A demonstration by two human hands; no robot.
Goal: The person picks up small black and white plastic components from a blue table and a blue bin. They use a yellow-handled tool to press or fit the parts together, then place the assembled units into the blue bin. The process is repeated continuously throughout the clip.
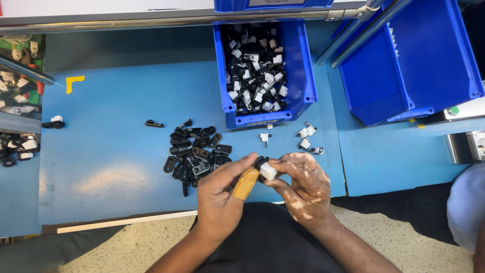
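Two hands meet at lower centre: the left hand, thumb wrapped in tan tape, and the right hand both pinch a small white-and-black plastic part between their fingertips. It could slip into the pile of black clips just beside it if either pinch loosens.

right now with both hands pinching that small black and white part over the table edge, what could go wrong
The black and white part is pinched between left hand and right hand near the blue mat's edge; a slip could drop it to the floor. A forearm could also scatter the loose black pieces.
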